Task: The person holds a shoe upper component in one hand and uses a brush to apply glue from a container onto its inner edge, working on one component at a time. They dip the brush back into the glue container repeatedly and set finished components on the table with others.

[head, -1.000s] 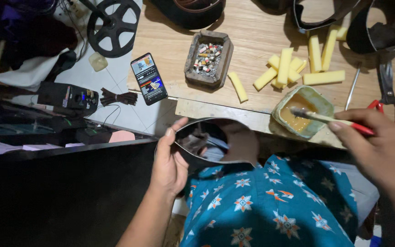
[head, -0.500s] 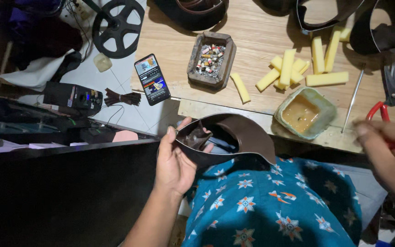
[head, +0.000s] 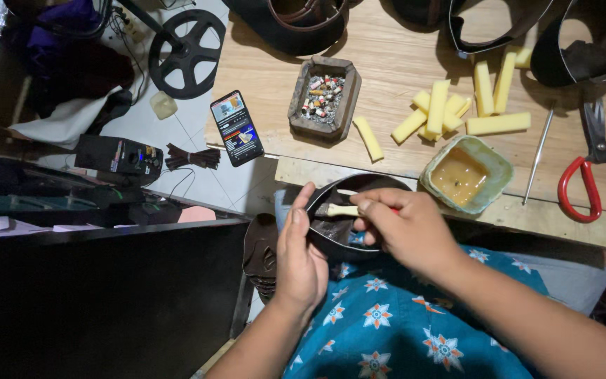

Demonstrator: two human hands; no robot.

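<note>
My left hand (head: 300,254) grips the left rim of a dark curved leather piece (head: 338,231) held over my lap. Inside that piece my right hand (head: 405,228) holds a small brush (head: 341,210), its pale tip resting on the inner surface. A green tub of tan glue (head: 465,174) sits on the wooden board (head: 401,63) just right of and above my right hand.
Yellow foam sticks (head: 450,112), a tray of small bits (head: 324,98), a phone (head: 236,128), red-handled scissors (head: 597,179) and a thin metal rod (head: 540,153) lie on the board. More dark leather shells (head: 583,38) stand at its far edge. A black wheel (head: 185,52) lies on the floor.
My right hand has moved the brush left from the glue tub into the leather piece. The left hand kept its hold on the rim.
</note>
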